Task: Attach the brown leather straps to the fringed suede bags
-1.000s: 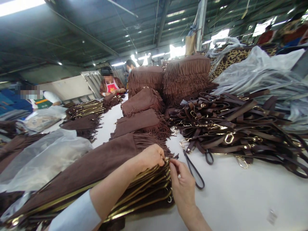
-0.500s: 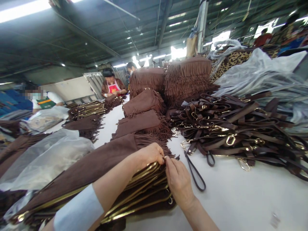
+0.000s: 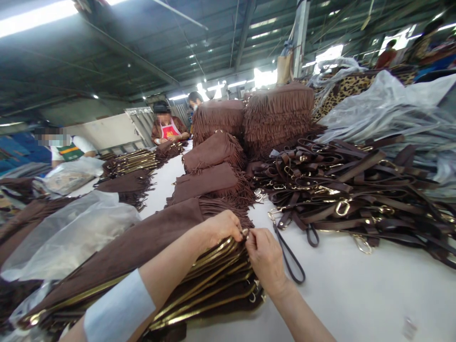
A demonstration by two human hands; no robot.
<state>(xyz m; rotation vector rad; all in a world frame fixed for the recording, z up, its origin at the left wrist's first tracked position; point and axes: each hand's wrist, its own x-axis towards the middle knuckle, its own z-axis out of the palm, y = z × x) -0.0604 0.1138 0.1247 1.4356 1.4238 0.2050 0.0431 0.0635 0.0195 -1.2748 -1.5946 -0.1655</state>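
Observation:
A thick stack of brown fringed bags [image 3: 142, 242] with gold zippers [image 3: 213, 254] lies under my forearms. My left hand [image 3: 223, 225] is closed at the top bag's right corner, its fingertips pinching the end beside the zipper. Between the two hands shows a small gold metal piece [image 3: 245, 232]. My right hand [image 3: 265, 256] is pinched shut right beside this piece; what lies inside its fingers is hidden. Just right of that hand, a dark wrist strap [image 3: 292, 259] with a gold clasp rests on the white table [image 3: 356, 294].
To the right is a tangled heap of dark straps [image 3: 342, 190] with gold hardware. More fringed bags [image 3: 208, 183] are piled ahead. Clear plastic sheeting [image 3: 74, 232] covers things at left, and plastic bags [image 3: 392, 109] lie back right. Co-workers [image 3: 169, 126] sit beyond.
My right hand has shifted slightly away from my left fingertips, exposing more of the small gold piece between them. My left hand has stayed at the bag corner.

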